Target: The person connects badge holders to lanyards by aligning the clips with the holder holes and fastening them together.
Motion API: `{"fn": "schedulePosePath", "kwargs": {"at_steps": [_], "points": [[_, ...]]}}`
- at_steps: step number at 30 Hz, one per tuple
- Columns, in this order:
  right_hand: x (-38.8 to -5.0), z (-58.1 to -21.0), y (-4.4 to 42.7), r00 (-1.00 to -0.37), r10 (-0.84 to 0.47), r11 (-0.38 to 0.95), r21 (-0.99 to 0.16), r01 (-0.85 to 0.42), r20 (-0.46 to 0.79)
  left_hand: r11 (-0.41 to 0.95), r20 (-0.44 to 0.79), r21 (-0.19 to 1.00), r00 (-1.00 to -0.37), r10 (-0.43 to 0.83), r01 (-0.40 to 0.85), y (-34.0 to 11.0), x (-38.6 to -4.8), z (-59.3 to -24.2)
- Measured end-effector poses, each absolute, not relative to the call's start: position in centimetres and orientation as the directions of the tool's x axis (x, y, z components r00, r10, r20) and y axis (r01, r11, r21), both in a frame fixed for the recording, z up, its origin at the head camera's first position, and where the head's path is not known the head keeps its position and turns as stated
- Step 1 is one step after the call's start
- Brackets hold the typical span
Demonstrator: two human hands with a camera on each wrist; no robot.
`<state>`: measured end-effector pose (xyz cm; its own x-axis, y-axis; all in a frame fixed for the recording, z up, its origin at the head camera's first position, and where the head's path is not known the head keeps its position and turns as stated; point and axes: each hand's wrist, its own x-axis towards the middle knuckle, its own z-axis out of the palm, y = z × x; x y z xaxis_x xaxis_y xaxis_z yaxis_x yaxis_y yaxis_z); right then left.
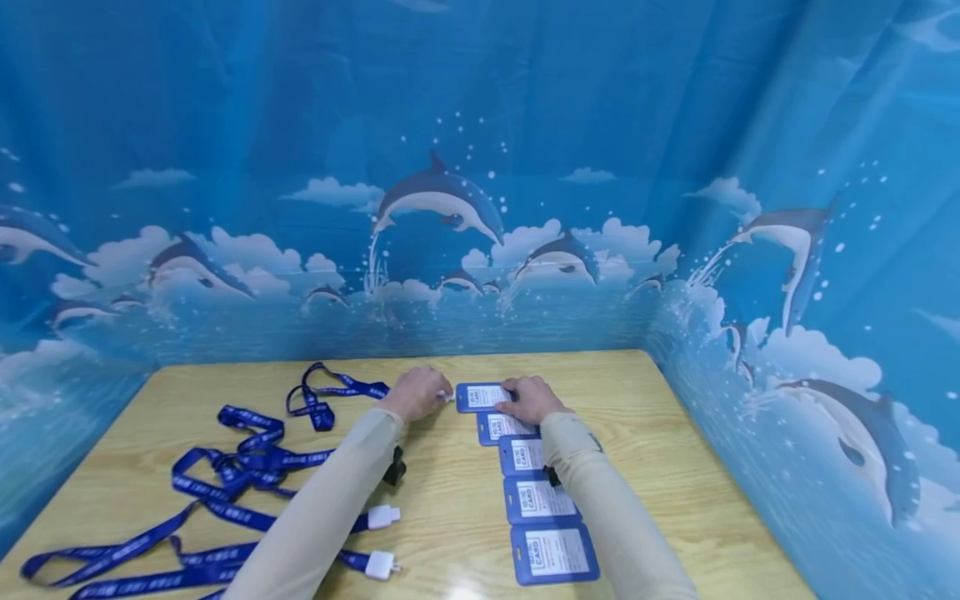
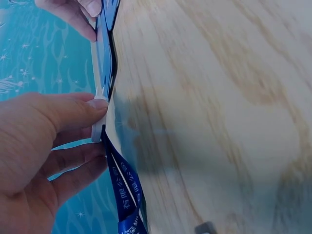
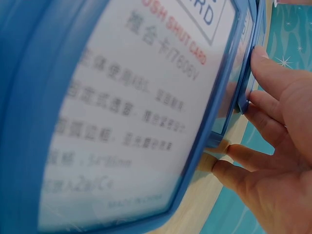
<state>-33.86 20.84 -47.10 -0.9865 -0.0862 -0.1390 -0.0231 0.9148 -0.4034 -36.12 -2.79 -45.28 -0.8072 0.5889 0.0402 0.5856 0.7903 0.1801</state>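
Note:
My left hand (image 1: 416, 393) pinches the white plastic clip (image 2: 98, 119) of a blue lanyard (image 2: 120, 190) between thumb and fingers. The clip is at the slotted end of the farthest blue card holder (image 1: 472, 397); whether it is hooked through the slot I cannot tell. My right hand (image 1: 532, 400) grips that same card holder by its right end, thumb on the near side. Below it, more blue card holders (image 1: 553, 554) with white cards lie in a column, partly under my right forearm. The lanyard's strap trails left from my left hand.
Several blue lanyards (image 1: 258, 458) lie in loose loops on the left of the wooden table (image 1: 442, 500). Two white clips (image 1: 382, 565) point right near the front. A blue curtain (image 1: 480, 325) with dolphins stands along the table's back and sides.

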Motion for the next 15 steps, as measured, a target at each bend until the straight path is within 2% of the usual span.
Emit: {"fn": "schedulePosePath", "kwargs": {"at_steps": [15], "points": [[-33.82, -47.07, 21.00, -0.986, -0.100, 0.908, -0.417, -0.035, -0.136, 0.793, -0.018, 0.149, -0.800, 0.600, 0.591, -2.09, -36.43, -45.14]]}}
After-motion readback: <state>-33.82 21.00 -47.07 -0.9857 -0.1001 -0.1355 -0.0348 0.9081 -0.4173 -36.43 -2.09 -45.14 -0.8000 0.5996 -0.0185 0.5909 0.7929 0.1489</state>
